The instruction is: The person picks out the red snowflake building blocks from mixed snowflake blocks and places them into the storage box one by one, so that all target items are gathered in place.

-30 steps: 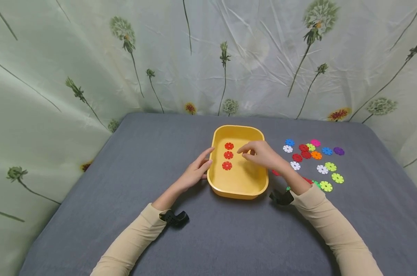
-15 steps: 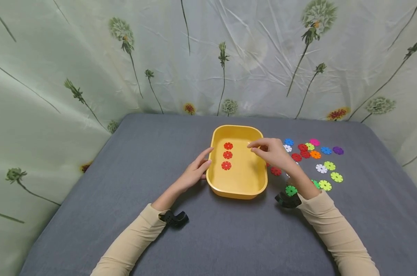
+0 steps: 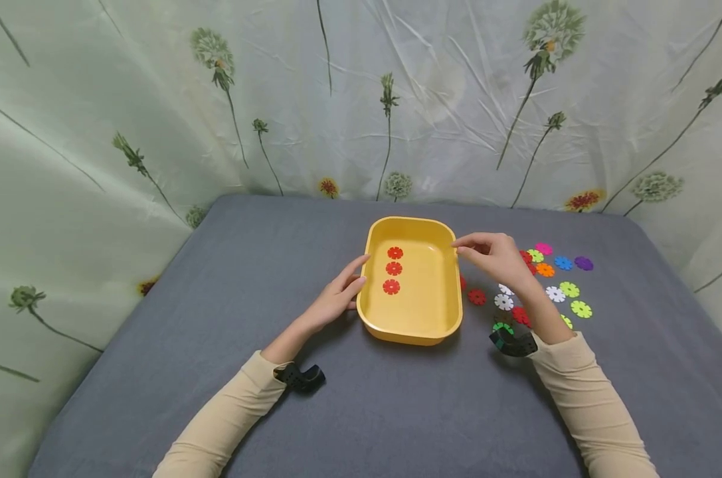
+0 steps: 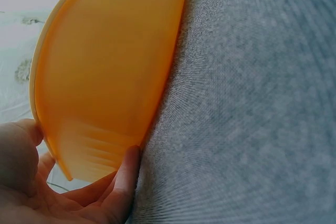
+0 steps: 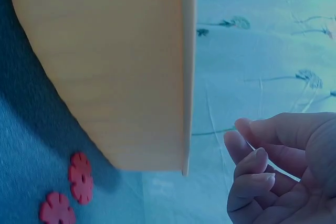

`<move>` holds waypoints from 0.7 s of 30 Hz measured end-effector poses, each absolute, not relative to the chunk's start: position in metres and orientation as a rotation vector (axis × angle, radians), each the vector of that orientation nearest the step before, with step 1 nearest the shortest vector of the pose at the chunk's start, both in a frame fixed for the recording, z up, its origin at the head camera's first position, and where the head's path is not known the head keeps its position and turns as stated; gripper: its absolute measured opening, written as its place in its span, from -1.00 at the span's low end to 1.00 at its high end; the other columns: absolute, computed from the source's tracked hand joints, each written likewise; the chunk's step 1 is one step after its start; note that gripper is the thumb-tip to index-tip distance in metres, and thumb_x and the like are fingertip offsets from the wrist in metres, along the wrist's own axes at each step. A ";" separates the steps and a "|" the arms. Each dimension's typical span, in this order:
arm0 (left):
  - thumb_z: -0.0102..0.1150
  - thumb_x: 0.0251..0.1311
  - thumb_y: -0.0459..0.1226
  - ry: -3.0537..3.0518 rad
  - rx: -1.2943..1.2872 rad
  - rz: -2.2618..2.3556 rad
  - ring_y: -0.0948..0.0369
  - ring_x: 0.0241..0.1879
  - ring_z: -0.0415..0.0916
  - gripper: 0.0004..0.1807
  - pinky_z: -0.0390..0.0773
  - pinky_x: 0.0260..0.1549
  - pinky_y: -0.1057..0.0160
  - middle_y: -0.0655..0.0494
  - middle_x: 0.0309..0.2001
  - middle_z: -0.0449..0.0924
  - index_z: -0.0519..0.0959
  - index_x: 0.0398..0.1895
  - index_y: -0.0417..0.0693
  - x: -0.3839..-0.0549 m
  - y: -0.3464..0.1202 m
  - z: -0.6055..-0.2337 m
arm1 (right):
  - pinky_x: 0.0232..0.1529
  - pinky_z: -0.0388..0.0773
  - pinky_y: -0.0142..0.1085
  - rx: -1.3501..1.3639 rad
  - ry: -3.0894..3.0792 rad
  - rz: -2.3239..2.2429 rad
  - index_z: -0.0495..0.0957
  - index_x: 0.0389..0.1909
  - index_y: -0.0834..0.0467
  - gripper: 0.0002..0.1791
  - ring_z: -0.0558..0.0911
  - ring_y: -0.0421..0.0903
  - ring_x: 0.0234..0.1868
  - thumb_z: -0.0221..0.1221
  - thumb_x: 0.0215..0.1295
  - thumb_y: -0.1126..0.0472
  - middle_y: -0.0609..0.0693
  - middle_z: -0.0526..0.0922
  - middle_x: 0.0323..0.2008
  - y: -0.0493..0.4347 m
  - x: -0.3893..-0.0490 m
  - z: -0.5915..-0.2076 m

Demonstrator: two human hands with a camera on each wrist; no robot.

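My left hand (image 3: 331,302) touches the left side of a yellow plastic tub (image 3: 429,295), with fingertips at the rim and lower fingers along the outer wall (image 4: 105,77). Inside the tub, three red notched plastic discs (image 3: 394,268) lie in a row near its left wall. My right hand (image 3: 495,255) hovers above the right rim, its thumb and index finger close together and the other fingers loosely curled. Nothing shows between those fingers (image 5: 244,129). Two red discs (image 5: 80,178) lie outside, beside the tub's right wall.
Right of the tub, several loose notched discs in white (image 3: 554,294), orange (image 3: 544,270), blue (image 3: 563,263), purple (image 3: 584,263) and yellow-green (image 3: 581,309) lie on the grey cloth (image 3: 265,265). A flower-printed curtain (image 3: 444,99) hangs behind.
My right hand has moved right, from over the middle of the tub to above its right rim. The left hand, tub and red discs inside have stayed put.
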State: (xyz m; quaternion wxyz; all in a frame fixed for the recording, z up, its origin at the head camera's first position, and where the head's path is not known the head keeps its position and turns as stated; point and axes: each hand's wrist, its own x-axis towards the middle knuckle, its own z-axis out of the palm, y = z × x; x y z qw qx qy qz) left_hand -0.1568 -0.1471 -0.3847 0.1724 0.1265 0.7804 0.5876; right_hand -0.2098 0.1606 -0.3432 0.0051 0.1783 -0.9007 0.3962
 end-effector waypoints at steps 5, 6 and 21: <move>-0.24 0.45 -0.19 2.236 0.348 1.640 -0.10 0.20 0.41 -0.41 0.59 0.01 0.11 -0.27 0.34 0.22 -0.08 0.49 0.15 -0.157 -0.148 -0.384 | -0.33 0.47 -0.53 0.512 -2.851 1.202 0.61 -0.08 0.25 -0.71 0.51 -0.08 -0.29 0.11 0.32 0.15 0.21 0.67 -0.17 0.170 -0.216 -0.347; -0.24 0.45 -0.19 2.239 0.349 1.639 -0.10 0.20 0.41 -0.41 0.59 0.01 0.11 -0.27 0.34 0.22 -0.08 0.49 0.15 -0.158 -0.147 -0.384 | -0.31 0.48 -0.51 0.504 -2.864 1.189 0.61 -0.08 0.25 -0.71 0.52 -0.05 -0.27 0.11 0.32 0.16 0.21 0.67 -0.17 0.172 -0.217 -0.348; -0.23 0.45 -0.19 2.245 0.353 1.638 -0.11 0.18 0.43 -0.41 0.59 0.00 0.10 -0.28 0.33 0.24 -0.07 0.48 0.16 -0.157 -0.146 -0.384 | -0.26 0.52 -0.41 0.524 -3.042 1.070 0.63 -0.12 0.27 -0.74 0.55 -0.02 -0.24 0.16 0.25 0.22 0.22 0.68 -0.19 0.185 -0.234 -0.378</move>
